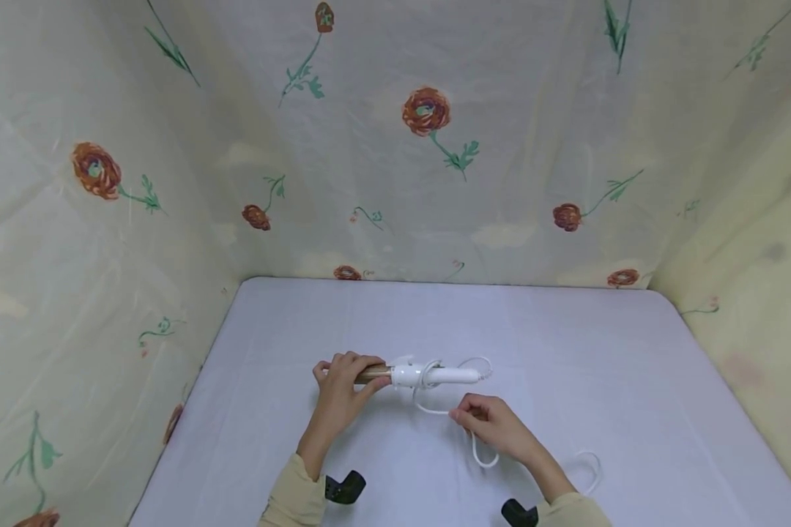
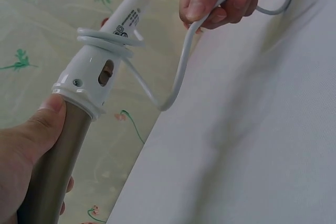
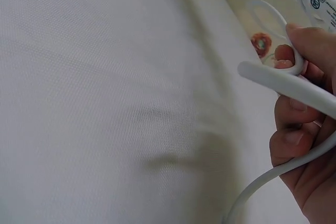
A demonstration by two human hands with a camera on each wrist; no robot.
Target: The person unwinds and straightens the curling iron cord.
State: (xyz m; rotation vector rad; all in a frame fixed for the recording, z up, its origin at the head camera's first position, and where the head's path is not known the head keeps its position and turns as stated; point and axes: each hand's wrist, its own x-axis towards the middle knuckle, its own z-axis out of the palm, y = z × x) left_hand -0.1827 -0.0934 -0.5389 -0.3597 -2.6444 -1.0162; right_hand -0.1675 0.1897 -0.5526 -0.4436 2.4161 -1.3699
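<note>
Two loops of white cord (image 2: 107, 43) already sit around the white handle of the curling iron (image 1: 418, 374), just past the collar where the white part meets the bronze barrel. My left hand (image 1: 344, 388) has its fingers (image 2: 44, 121) curled tight round that barrel, thumb pressed up against the white collar, and it holds the iron roughly level above the table (image 1: 633, 366), with the handle pointing toward my right. My right hand (image 1: 494, 424) is just beside and a little nearer to me than the handle, its fingers (image 3: 294, 114) closed on the cord, which runs through my grip and bends over my forefinger. Between the two hands the cord sags in a slack curve from the wraps down and back up into my right fist. Behind my right hand the rest of the cord trails across the pale lilac table cover in loose loops near my right sleeve. Floral cloth (image 1: 428, 146) hangs round three sides of the table.
</note>
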